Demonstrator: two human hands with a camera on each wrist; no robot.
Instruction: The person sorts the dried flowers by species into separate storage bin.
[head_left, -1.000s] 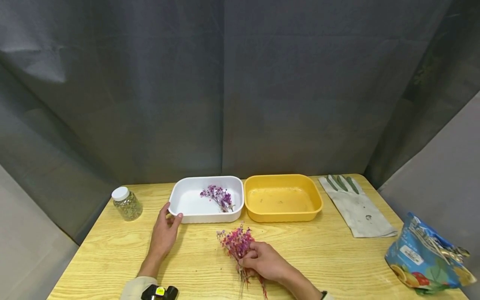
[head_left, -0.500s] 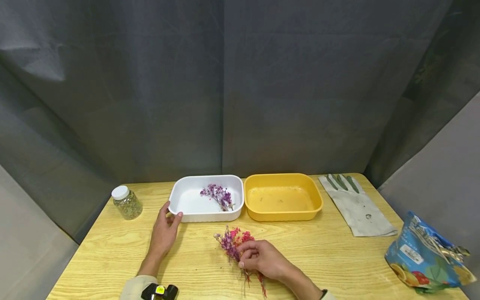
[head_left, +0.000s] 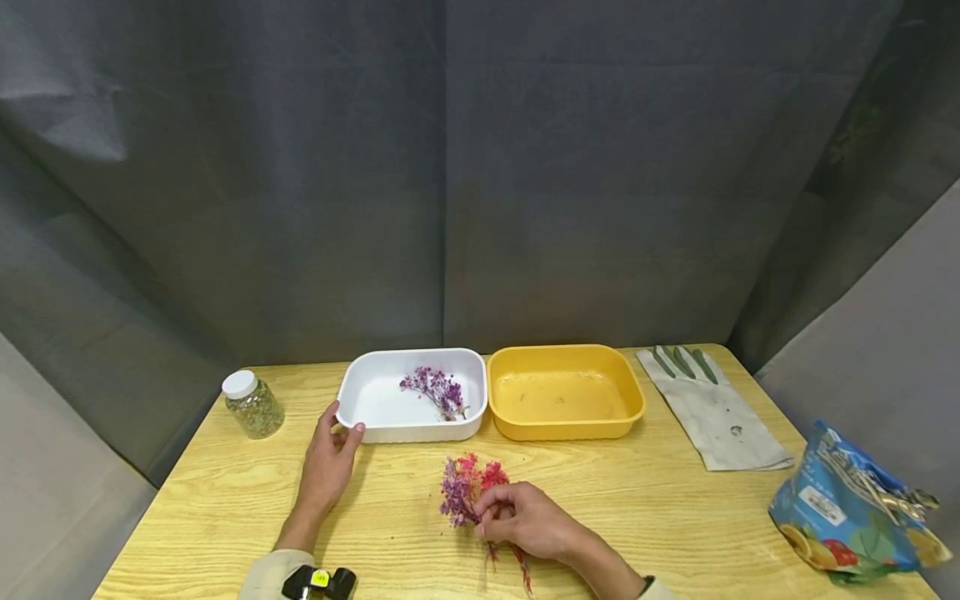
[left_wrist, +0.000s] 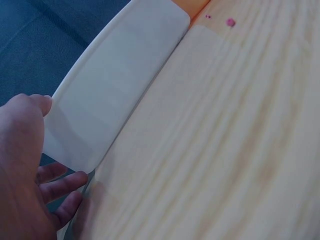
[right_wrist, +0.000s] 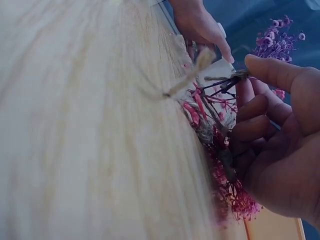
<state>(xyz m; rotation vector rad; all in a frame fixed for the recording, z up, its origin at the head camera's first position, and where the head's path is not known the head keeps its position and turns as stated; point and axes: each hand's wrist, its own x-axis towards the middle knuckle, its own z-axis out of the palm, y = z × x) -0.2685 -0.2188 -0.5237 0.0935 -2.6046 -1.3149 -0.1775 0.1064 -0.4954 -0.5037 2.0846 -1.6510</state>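
At the front left corner of a white tray [head_left: 381, 407], my left hand [head_left: 327, 471] holds on, thumb at the front rim and fingers around the side. A purple dried flower sprig [head_left: 437, 390] lies inside that tray. In front of the trays, my right hand [head_left: 531, 523] pinches another purple dried flower sprig [right_wrist: 276, 45] between thumb and index finger. Pink dried flowers [right_wrist: 244, 202] with tangled stems sit low by its curled lower fingers in the right wrist view. In the head view the purple heads show left of the pink ones, close over the table.
A yellow tray [head_left: 566, 432] stands right beside the white one. At the left is a white-lidded jar [head_left: 255, 408] of dried pieces. To the right lie a cloth [head_left: 731, 433] with several green pods [head_left: 681, 363] and a clipped blue bag [head_left: 840, 517]. Small crumbs dot the wooden table [head_left: 397, 500].
The purple sprig in my right hand has come apart from the pink flowers toward the left, then swung slightly back right and down. My left hand stays at the white tray.
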